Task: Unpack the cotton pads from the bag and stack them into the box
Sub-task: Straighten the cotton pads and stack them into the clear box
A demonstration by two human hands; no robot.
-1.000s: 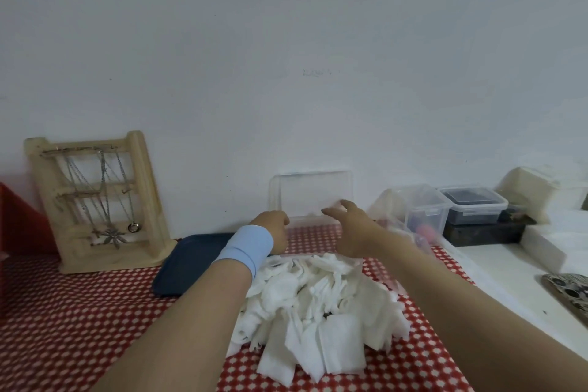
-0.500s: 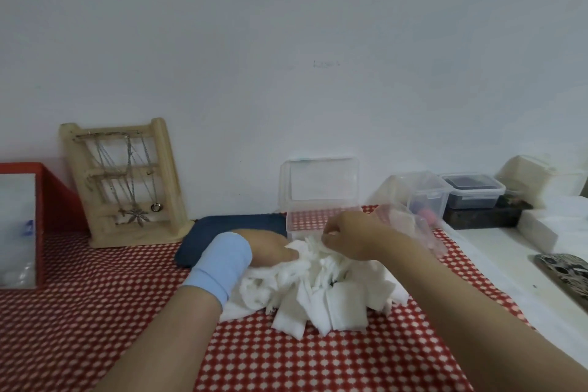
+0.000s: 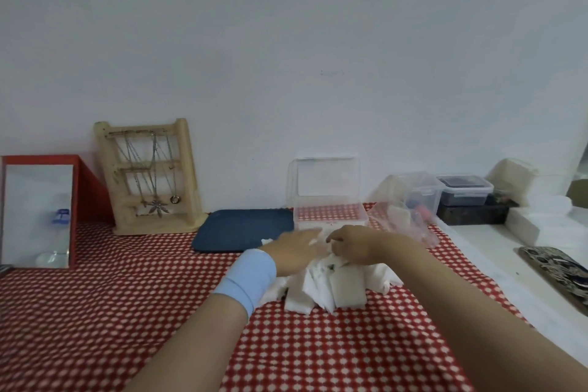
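A heap of white square cotton pads (image 3: 331, 291) lies on the red dotted tablecloth. Just behind it stands the clear plastic box (image 3: 329, 217), its lid raised against the wall. My left hand (image 3: 294, 250), with a blue wristband, lies on the left top of the heap, fingers stretched forward. My right hand (image 3: 353, 245) sits on the top of the heap, fingers curled onto pads. The crumpled clear bag (image 3: 402, 223) lies to the right of the box.
A dark blue tray (image 3: 245, 229) lies left of the box. A wooden jewellery stand (image 3: 149, 181) and a red-framed mirror (image 3: 38, 210) stand at the left. Small plastic containers (image 3: 464, 189) and white boxes sit at the right, with a patterned phone (image 3: 560, 274) nearer.
The view has shifted, bringing the mirror into sight. Both hands came back from the box and settled on the top of the pad heap, closer together.
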